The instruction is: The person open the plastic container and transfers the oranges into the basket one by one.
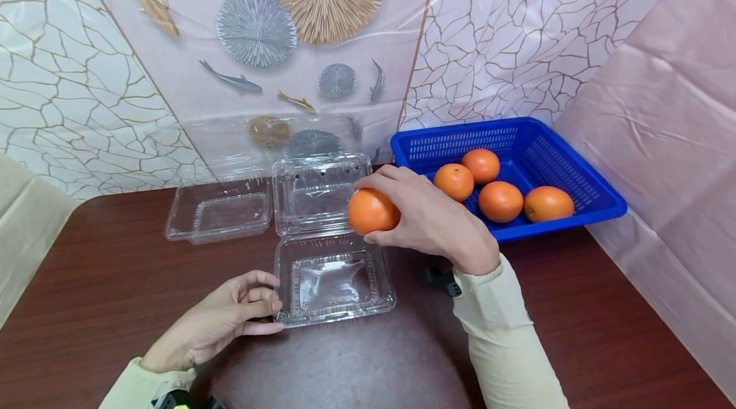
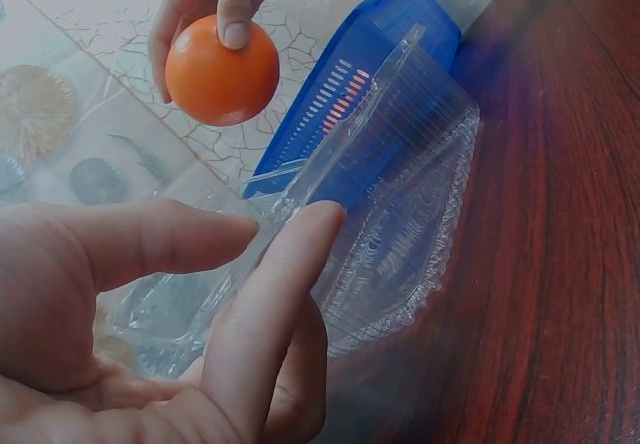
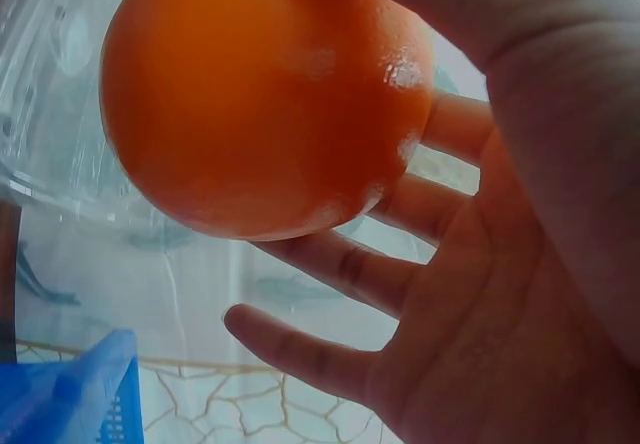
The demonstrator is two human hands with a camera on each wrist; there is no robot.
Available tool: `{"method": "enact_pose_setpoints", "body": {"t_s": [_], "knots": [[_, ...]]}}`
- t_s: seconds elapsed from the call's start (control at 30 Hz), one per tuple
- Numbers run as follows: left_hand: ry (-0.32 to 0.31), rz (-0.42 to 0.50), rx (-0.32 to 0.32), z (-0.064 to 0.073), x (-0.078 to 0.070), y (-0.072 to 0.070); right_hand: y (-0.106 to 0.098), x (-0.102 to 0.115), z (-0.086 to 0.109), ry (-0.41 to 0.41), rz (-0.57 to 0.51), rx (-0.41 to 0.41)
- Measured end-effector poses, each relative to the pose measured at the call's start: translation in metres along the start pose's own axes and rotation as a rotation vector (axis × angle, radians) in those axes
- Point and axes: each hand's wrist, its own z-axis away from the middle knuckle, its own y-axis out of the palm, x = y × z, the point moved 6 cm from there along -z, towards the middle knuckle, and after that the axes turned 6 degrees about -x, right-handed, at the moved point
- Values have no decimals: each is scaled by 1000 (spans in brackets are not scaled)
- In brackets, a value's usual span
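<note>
My right hand (image 1: 428, 214) grips an orange (image 1: 372, 211) between thumb and fingers, above the right side of an open clear plastic clamshell container (image 1: 333, 281). In the right wrist view the orange (image 3: 265, 104) sits against the thumb and fingertips, with the little finger sticking out free. The left hand (image 1: 230, 313) holds the container's left rim near its front corner, thumb and fingers bent at the edge. Close up in the left wrist view, the fingertips (image 2: 315, 226) meet at the clear container wall (image 2: 400, 214). The container's lid (image 1: 322, 195) lies folded back behind its base.
A blue plastic basket (image 1: 598, 204) at the back right contains several oranges (image 1: 500, 201). Left of the lid stands a second open clear container (image 1: 221, 211), its lid leaning on the patterned backdrop (image 1: 477, 25). All stand on a dark wooden table (image 1: 115, 281).
</note>
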Motion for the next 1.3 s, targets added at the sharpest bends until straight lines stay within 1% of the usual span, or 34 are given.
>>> {"method": "enact_pose_setpoints", "body": {"t_s": [0.37, 0.53, 0.63, 0.77, 0.93, 1.03, 1.13, 1.3], "knots": [[1, -10, -4, 1, 0, 0, -8, -21, 6, 58, -30, -11], [1, -14, -2, 1, 1, 0, -8, -30, 8, 78, 5, -1], [2, -15, -3, 1, 1, -1, -10, -34, 10, 84, 30, -11], [4, -14, -1, 1, 1, -1, -10, -43, 11, 116, 4, -16], [4, -14, -3, 1, 1, -1, -11, -56, 13, 173, -62, -9], [3, -18, -9, 0, 2, -1, -12, -60, 14, 181, -95, -20], [1, -22, -13, -1, 2, -1, -15, -63, 16, 179, -99, -36], [1, -28, -13, -1, 2, 0, -20, -69, 20, 215, -121, -59]]}}
